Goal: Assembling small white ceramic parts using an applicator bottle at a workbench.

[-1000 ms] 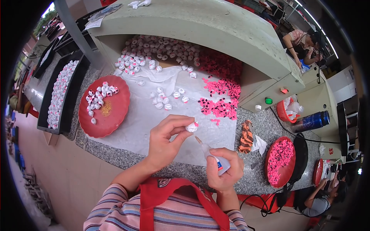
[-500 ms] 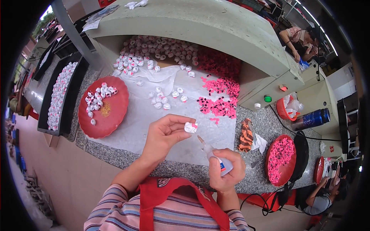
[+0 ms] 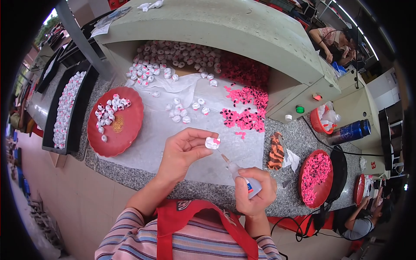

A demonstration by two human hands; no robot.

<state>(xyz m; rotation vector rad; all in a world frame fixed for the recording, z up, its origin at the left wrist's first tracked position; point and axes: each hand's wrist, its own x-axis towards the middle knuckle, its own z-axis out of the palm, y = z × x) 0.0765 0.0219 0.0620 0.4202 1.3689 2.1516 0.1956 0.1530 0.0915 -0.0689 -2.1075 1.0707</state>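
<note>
Between the fingertips of my left hand (image 3: pixel 184 151) is a small white ball-shaped piece with a pink patch (image 3: pixel 212 143). My right hand (image 3: pixel 256 190) is wrapped round a clear squeeze bottle (image 3: pixel 237 174) with a thin brownish nozzle. The nozzle tip points up and left, close below the white piece; I cannot tell whether they touch. Under both hands lies a white sheet (image 3: pixel 203 167) on the speckled worktop. Several more white pieces (image 3: pixel 178 110) rest on it beyond my left hand. Small pink and black pieces (image 3: pixel 245 119) are spread to their right.
A red scalloped plate (image 3: pixel 115 143) with white pieces stands left, beside a long black tray (image 3: pixel 82 117). At right are an orange-and-black striped cloth (image 3: pixel 275 151), a red plate of pink pieces (image 3: pixel 315 177) and a blue bottle (image 3: pixel 352 132). A grey-green box housing (image 3: pixel 225 30) arches behind. Other people work at right.
The white piece in my left hand has shifted very slightly left. The bottle's nozzle has also moved a little left, staying just beneath the piece.
</note>
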